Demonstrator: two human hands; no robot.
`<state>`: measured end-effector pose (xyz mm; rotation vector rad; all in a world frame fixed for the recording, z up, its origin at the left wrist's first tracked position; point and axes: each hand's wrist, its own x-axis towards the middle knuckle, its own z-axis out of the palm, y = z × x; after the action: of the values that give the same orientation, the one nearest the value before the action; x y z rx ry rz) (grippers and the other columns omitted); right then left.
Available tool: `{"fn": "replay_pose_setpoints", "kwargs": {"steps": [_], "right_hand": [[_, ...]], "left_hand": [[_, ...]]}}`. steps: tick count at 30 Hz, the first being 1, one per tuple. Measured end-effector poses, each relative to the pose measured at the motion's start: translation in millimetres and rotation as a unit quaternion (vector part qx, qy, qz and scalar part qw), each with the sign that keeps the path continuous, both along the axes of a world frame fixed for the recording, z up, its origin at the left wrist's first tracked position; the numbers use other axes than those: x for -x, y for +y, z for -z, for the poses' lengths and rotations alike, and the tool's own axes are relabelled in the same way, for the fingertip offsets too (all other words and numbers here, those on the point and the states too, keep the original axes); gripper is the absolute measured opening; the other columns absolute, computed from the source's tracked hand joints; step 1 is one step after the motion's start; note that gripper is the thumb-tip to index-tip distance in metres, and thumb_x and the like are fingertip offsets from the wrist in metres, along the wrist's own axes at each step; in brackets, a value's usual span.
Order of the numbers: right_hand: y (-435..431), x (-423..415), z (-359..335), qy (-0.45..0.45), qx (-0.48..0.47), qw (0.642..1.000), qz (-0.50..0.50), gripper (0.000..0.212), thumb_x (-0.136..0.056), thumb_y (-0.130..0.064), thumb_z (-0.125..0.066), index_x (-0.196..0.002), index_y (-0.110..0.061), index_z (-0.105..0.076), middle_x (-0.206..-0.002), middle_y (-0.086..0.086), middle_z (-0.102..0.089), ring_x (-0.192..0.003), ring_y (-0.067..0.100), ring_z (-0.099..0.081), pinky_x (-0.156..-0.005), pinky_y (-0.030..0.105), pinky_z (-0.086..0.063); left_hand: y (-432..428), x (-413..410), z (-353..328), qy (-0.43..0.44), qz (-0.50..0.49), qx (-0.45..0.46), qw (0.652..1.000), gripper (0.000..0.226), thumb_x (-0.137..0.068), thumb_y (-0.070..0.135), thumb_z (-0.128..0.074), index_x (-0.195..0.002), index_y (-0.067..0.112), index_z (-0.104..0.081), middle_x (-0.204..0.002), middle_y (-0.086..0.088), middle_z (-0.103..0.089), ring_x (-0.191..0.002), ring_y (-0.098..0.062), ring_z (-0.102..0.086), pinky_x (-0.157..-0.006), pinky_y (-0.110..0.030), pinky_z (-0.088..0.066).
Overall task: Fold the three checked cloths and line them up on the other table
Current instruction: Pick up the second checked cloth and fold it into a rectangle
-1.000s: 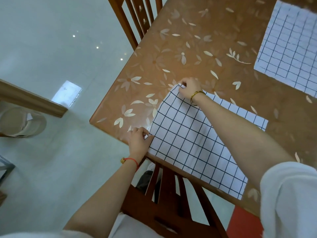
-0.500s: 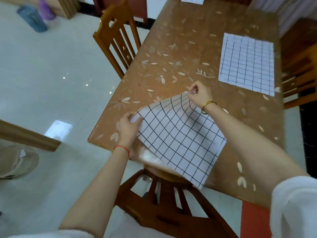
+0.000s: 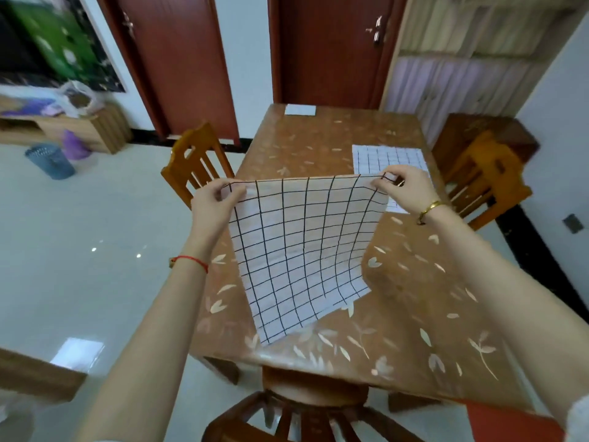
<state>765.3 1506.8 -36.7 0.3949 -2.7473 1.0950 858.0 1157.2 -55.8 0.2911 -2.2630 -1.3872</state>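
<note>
a: obs. left hand [image 3: 214, 202] and right hand [image 3: 406, 189] each pinched shut on a top corner of the checked cloth [image 3: 299, 250]. cloth hangs open between them, upper edge taut, lower edge draped down to the counter [image 3: 414, 314], near its front edge.

b: other cloths?

a: second checked cloth [image 3: 387, 161] lies flat further back on the right, partly hidden behind the right hand. a small white piece [image 3: 300, 109] sits at the far end; too far off to say whether it is checked.

b: step in hand, by your reading?

a: judgement: first fold not yet made. nothing folded in view, so the task looks early.

b: risks from here?

a: 1) grips are at the very corners, fingertips only. a slip on either side would drop that corner and the fold comes out skewed. 2) lower right corner curls forward; if it tucks under when the halves meet, a crease gets trapped. 3) hands not level, so edges may not match. 4) counter surface looks glossy, so the cloth could slide while being pressed.
</note>
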Motion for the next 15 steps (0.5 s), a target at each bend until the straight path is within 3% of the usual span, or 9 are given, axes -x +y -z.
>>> {"fn": "replay_pose_setpoints", "kwargs": {"steps": [4, 7, 9, 11, 15], "right_hand": [[15.7, -14.1, -41.9, 0.06, -0.013, 0.998, -0.004, 0.034, -0.091, -0.029, -0.064, -0.07, -0.003, -0.06, -0.069, 0.016, -0.061, -0.066, 0.023, -0.053, -0.061, 0.028, -0.034], [25.5, -24.6, -73.9, 0.075, -0.02, 0.997, -0.027, 0.023, -0.089, -0.031, -0.066, -0.074, -0.015, -0.068, -0.067, -0.001, -0.065, -0.064, 0.003, -0.057, -0.061, 0.013, -0.038], [29.4, -33.3, -93.5, 0.068, -0.016, 0.996, -0.048, 0.013, -0.089, -0.03, -0.067, -0.079, -0.022, -0.071, -0.065, -0.007, -0.065, -0.057, -0.002, -0.055, -0.055, 0.01, -0.038], [33.2, -38.1, -106.1, 0.043, -0.007, 0.996, -0.075, 0.011, -0.088, -0.031, -0.068, -0.082, -0.022, -0.072, -0.059, -0.003, -0.061, -0.047, 0.001, -0.048, -0.05, 0.011, -0.036], [41.2, -34.6, -115.6, -0.035, -0.041, 0.992, -0.114, 0.017, -0.087, -0.038, -0.068, -0.086, -0.022, -0.073, -0.066, 0.016, -0.066, -0.046, 0.004, -0.042, -0.046, 0.017, -0.034]], "left_hand": [[-0.4, 11.0, -42.2, 0.057, 0.024, 0.033, 0.998, 0.012, -0.092, 0.027, -0.066, -0.095, 0.019, -0.074, -0.086, 0.017, -0.066, -0.084, 0.012, -0.059, -0.084, -0.015, -0.05], [-3.5, 16.7, -70.8, 0.086, 0.04, 0.047, 0.994, 0.017, -0.092, 0.03, -0.066, -0.1, 0.018, -0.075, -0.088, 0.015, -0.069, -0.087, 0.003, -0.061, -0.084, -0.022, -0.05], [-4.7, 18.2, -86.2, 0.093, 0.056, 0.043, 0.993, 0.016, -0.092, 0.03, -0.066, -0.1, 0.019, -0.075, -0.087, 0.014, -0.07, -0.085, 0.002, -0.061, -0.081, -0.022, -0.049], [-6.0, 18.6, -95.9, 0.089, 0.077, 0.025, 0.993, 0.016, -0.091, 0.031, -0.067, -0.1, 0.02, -0.075, -0.087, 0.012, -0.07, -0.088, -0.003, -0.063, -0.083, -0.024, -0.05], [-10.0, 18.2, -99.5, 0.067, 0.114, -0.009, 0.991, 0.018, -0.089, 0.035, -0.07, -0.101, 0.022, -0.075, -0.093, 0.007, -0.073, -0.096, -0.009, -0.066, -0.086, -0.027, -0.051]]}}
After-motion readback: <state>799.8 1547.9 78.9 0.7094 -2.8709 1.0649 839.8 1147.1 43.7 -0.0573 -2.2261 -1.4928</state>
